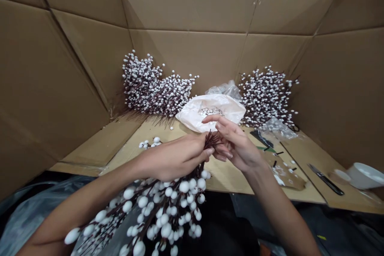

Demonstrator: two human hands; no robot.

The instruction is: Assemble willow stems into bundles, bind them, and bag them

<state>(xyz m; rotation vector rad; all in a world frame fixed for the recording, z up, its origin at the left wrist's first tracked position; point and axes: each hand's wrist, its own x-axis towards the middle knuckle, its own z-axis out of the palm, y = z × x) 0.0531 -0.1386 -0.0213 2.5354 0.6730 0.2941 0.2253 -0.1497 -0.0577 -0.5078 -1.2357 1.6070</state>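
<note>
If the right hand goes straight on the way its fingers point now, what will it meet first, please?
The right hand would probably first meet the dark stem ends of the white-budded bunch, held in the left hand. Its fingers may already be touching them; depth is unclear.

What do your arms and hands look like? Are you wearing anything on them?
The left hand and right hand are bare, with no gloves. The forearms show no sleeves, and I can see no rings, watch or bracelets. The fingernails look short and unpainted.
</note>
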